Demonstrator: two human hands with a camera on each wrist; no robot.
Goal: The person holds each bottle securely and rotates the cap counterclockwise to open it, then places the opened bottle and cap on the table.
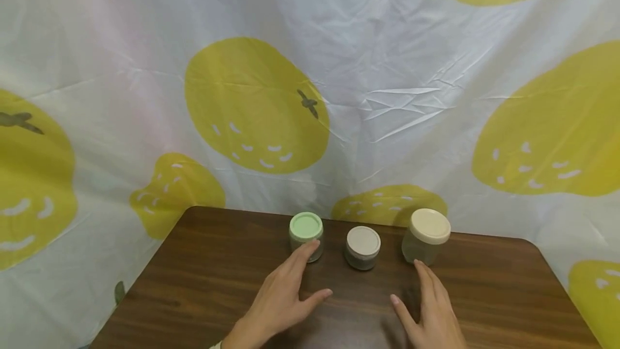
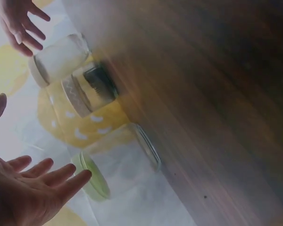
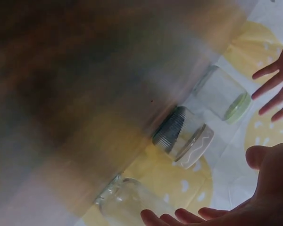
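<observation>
Three clear jars stand in a row near the back of the dark wooden table [image 1: 213,279]. On the left is a jar with a light green lid [image 1: 306,226]. The middle one is a shorter jar [image 1: 363,248] under an off-white lid, with a dark ridged thing [image 3: 171,129] inside. A taller jar with a cream lid [image 1: 429,226] stands on the right. My left hand [image 1: 281,298], fingers extended and thumb spread, overlaps the green-lidded jar's front in the head view. My right hand [image 1: 433,311] reaches toward the cream-lidded jar, fingertips close to its base. Neither hand grips anything.
Behind the table hangs a white cloth [image 1: 387,139] printed with large yellow lemons [image 1: 252,112]. The table's back edge runs right behind the jars, close to the cloth.
</observation>
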